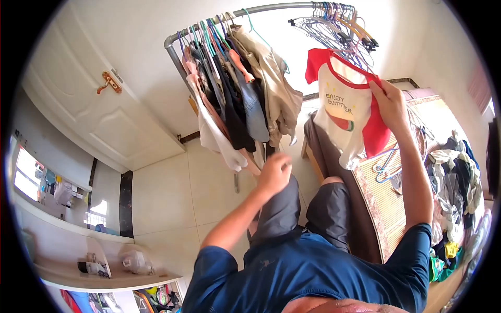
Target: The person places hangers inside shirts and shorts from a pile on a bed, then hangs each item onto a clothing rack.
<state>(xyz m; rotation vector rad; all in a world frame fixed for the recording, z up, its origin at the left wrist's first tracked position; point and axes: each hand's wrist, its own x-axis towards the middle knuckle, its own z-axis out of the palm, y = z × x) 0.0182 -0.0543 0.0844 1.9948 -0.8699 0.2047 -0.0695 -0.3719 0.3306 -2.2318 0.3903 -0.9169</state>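
My right hand [389,104] is closed on the red shoulder of a small T-shirt [339,112]. The shirt hangs from it, white with red sleeves and collar, with "ENJOY SUMMER" and a watermelon slice printed on the front. My left hand [275,175], a little blurred, is held low with its fingers curled and nothing visible in it. Beside it hang the lower ends of clothes on a rack [169,47], including a white garment [222,141] and a beige one [274,78].
Bare hangers [334,31] crowd the rail's right end. To my right, a bed with a woven mat [381,208] bears blue hangers [386,167] and a heap of clothes [454,182]. A white door [88,94] stands at left; shelves [115,255] hold items at lower left.
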